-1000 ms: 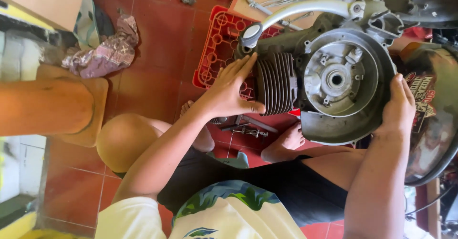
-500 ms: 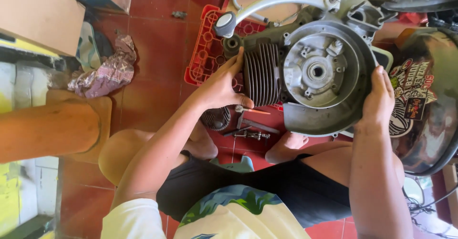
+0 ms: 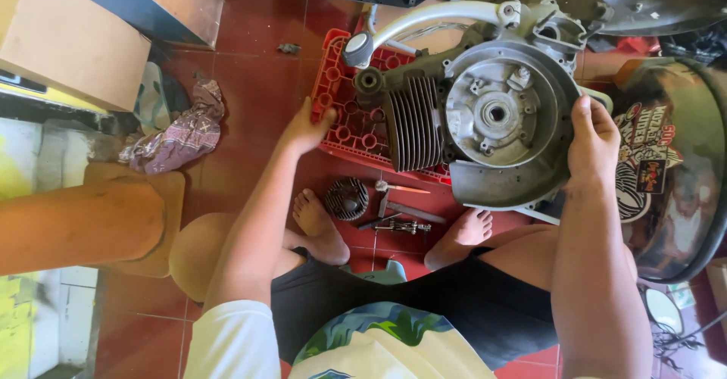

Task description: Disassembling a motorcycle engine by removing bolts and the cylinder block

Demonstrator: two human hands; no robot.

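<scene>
Engine: grey scooter engine case, finned cyl. to its left side, round flywheel-side face up; sits on red crate, above the knees.
L hand: fingers loosely spread, flat on crate rim just left of cyl. fins; holds nothing.
R hand: fingers curled tight over case's right edge, thumb on top; gripping engine.
Key relation: engine betw. both hands; R touching, L just beside, not on it. Long axis runs left-right, kick arm arcing over top.
Edges/room: black fuel tank w/ sticker close on right; little room there. Open red floor on left. Loose cyl. head and tools near feet.
</scene>
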